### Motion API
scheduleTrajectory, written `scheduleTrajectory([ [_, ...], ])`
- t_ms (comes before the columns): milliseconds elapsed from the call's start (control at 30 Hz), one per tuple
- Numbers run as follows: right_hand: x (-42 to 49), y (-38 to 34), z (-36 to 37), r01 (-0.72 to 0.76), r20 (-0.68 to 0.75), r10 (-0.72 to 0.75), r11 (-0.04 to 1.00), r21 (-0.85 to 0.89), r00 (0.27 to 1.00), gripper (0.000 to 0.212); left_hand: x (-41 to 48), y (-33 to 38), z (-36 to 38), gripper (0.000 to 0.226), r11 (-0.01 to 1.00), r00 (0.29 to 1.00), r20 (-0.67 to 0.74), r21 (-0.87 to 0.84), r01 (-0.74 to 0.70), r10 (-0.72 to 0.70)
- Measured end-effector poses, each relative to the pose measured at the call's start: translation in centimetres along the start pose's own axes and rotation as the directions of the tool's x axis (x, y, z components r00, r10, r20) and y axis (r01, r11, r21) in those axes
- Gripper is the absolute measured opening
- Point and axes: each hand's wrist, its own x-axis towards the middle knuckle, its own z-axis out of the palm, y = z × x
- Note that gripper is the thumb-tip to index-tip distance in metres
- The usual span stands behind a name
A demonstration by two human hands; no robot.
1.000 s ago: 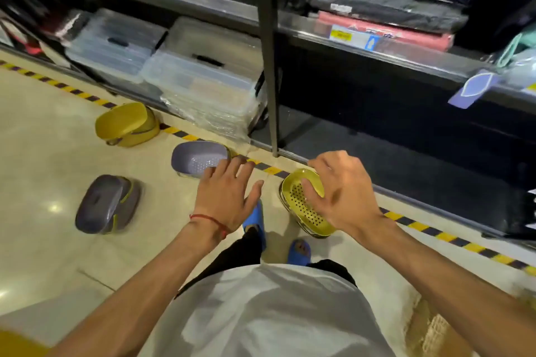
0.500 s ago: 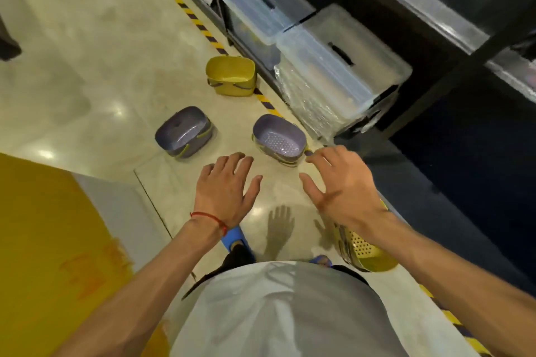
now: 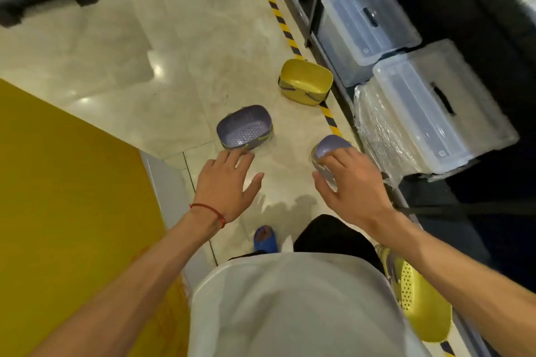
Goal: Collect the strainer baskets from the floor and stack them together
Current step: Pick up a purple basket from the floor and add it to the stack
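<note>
1. Purple basket [image 3: 245, 127], on the floor [image 3: 174, 38] at 12 o'clock from the left hand [image 3: 226, 185]: likely light, stiff perforated plastic; take its rim.
2. Left fingers spread, holding nothing.
3. Right hand [image 3: 351, 182], fingers apart, over a second purple basket [image 3: 330, 145]; contact unclear.
4. Clear bins [image 3: 429, 113] crowd 2 o'clock; open floor lies toward 10 o'clock.

Left hand [image 3: 224, 182] is out over the floor [image 3: 145, 23], just short of the middle basket [image 3: 245, 129]. Right hand [image 3: 352, 182] is over the basket by the storage bins [image 3: 330, 145]. Ahead, a far basket [image 3: 304, 82] sits on the floor tape [image 3: 285, 30], beside the shelving. A fourth basket [image 3: 414, 304] lies beneath the right forearm.
</note>
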Motion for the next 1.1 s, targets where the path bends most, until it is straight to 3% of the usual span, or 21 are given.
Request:
scheduleTrajectory([
  [300,16.0,0.9,4.4,0.164,0.051,-0.160,0.981,-0.104,0.986,0.028,10.0,-9.1,0.9,0.048,0.994,0.992,0.070,0.030,0.101,-0.103],
  [433,24.1,2.9,7.2,0.222,0.055,-0.220,0.974,-0.047,0.974,0.023,15.2,-12.1,1.6,0.047,0.980,0.976,0.087,0.016,0.198,-0.199],
  [667,35.5,6.3,11.5,0.151,0.082,-0.152,0.988,0.026,0.985,0.031,23.2,-15.9,3.9,0.044,0.915,0.929,0.092,-0.163,0.368,-0.357],
  [800,38.7,6.3,14.5,0.095,0.246,-0.092,0.995,0.000,0.965,0.041,25.7,-18.1,6.7,0.041,0.904,0.915,0.110,-0.148,0.402,-0.389],
  [1100,41.4,8.4,30.0,-0.023,0.235,0.034,0.998,-0.050,0.971,0.023,27.4,-22.8,19.5,0.039,0.819,0.851,0.206,-0.236,0.523,-0.484],
])
